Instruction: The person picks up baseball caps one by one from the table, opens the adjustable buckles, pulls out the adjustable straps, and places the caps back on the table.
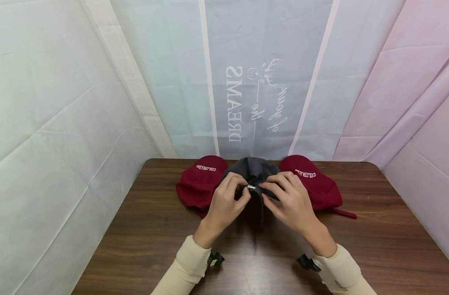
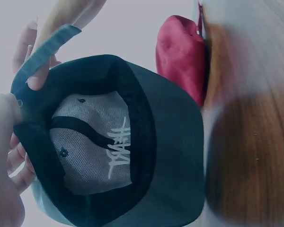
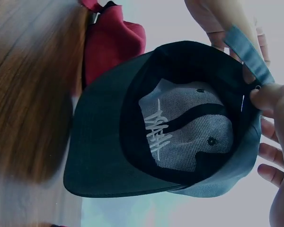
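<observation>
A dark grey baseball cap (image 1: 251,166) is held up off the table between both hands, its strap side toward me. My left hand (image 1: 226,200) pinches the strap beside a small metal buckle (image 1: 251,187). On the buckle's other side, my right hand (image 1: 289,198) pinches the strap between thumb and fingers. The wrist views look into the cap's underside, with mesh lining (image 2: 92,142) and white embroidery stitching inside. A free strap end (image 3: 248,54) sticks out past the fingers in the right wrist view. The dark brim (image 3: 97,137) points away from the hands.
Two red caps lettered COLORADO lie on the wooden table (image 1: 375,246), one red cap (image 1: 198,184) at left and another red cap (image 1: 313,184) at right, its strap (image 1: 344,212) trailing outward. Behind the table's far edge hangs a printed cloth backdrop (image 1: 180,82); pale cloth walls flank both sides.
</observation>
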